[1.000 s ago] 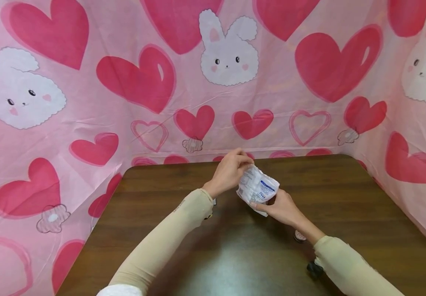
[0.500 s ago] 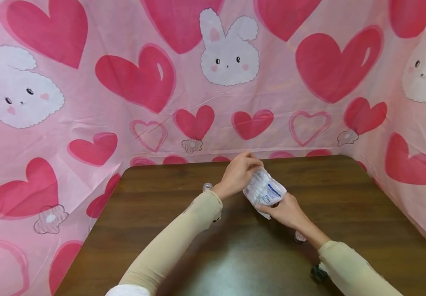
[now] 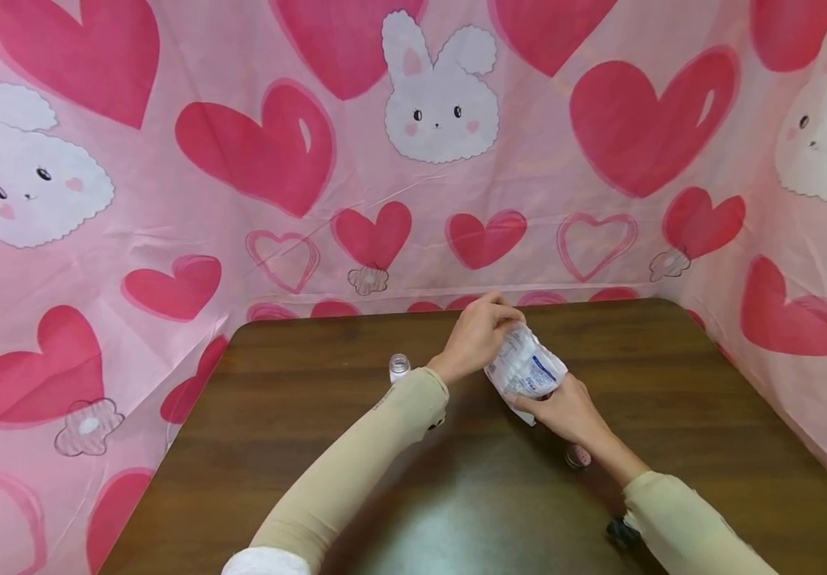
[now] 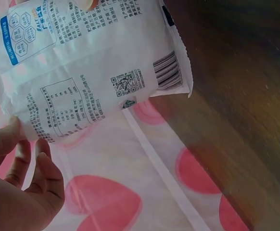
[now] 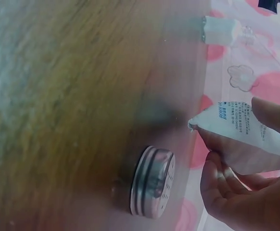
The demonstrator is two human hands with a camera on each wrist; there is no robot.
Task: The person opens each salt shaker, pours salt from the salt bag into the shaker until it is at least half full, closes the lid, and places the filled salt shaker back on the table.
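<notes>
Above the far half of the table, both hands hold a white printed packet (image 3: 524,367). My left hand (image 3: 480,334) pinches its upper left corner; in the left wrist view the thumb and fingertips grip the packet's edge, near rows of text, a QR code and a barcode. At the lower right side my right hand (image 3: 566,409) grips it between thumb and fingers. The packet slants, one corner pointing down toward the table in the right wrist view. What it contains cannot be seen. A metal shaker lid with holes (image 5: 154,183) lies on the table below the right hand.
Left of the left hand stands a small clear jar (image 3: 399,368), uncapped, with white contents. A dark object (image 3: 623,533) shows beside the right sleeve. Pink cloth with hearts and rabbits (image 3: 355,184) hangs behind and beside the brown wooden table (image 3: 312,415).
Both hands and the packet have shifted to the right. The jar, mostly hidden behind the left forearm before, now shows. The grip of both hands looks the same.
</notes>
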